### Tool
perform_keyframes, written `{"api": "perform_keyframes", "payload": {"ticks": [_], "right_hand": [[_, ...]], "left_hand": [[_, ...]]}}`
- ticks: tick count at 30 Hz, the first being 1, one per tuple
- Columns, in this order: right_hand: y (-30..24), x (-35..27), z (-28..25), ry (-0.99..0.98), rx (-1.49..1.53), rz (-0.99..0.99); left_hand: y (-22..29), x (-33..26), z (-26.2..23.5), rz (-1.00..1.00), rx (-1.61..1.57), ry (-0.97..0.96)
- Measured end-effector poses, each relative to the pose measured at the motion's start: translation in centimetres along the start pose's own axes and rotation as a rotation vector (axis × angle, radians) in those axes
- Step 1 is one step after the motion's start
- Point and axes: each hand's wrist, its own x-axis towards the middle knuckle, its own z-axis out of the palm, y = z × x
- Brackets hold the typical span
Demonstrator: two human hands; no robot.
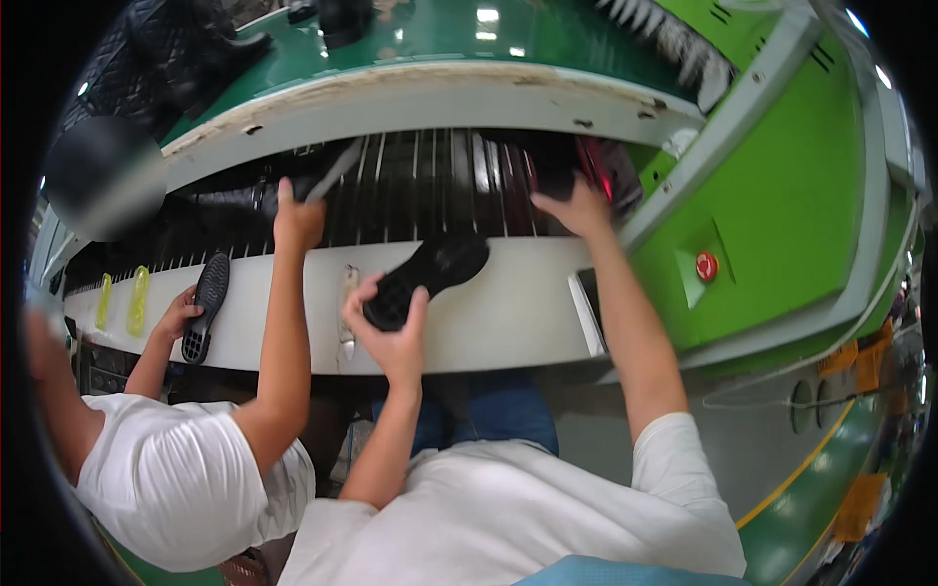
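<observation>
Left hand clasps a black shoe sole over the white surface at a slatted conveyor.
Beyond, the right hand lies spread on the slats, its grip released; alongside, a co-worker's hand holds another sole.

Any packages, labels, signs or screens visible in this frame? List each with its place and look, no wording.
No packages or screens show.
Red round button: on the green machine panel at right, on a pale square backing.
Two yellow-green elongated tags: far left on the white ledge, glossy; any print is too small to tell.
Orange patches: far right edge, blurred; cannot tell whether they are labels.
</observation>
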Motion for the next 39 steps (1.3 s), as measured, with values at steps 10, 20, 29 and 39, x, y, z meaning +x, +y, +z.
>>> {"api": "perform_keyframes", "payload": {"ticks": [10, 20, 29, 39], "right_hand": [[6.9, 10.2, 4.9, -0.214, -0.529, 0.167], [2.9, 11.3, 1.1, 0.049, 0.345, -0.105], [-9.5, -1.8, 3.3, -0.135, 1.676, 0.4], [-16.8, -13.7, 4.3, 0.141, 1.582, 0.195]], "left_hand": [[-0.6, -4.6, -4.4, 0.06, 0.322, -0.081], [-1.3, -4.0, -4.2, 0.05, 0.383, -0.124], [3.9, -1.0, -2.0, 0.095, 0.202, -0.323], [7.8, 5.7, 11.9, -0.139, -0.133, -0.107]]}}
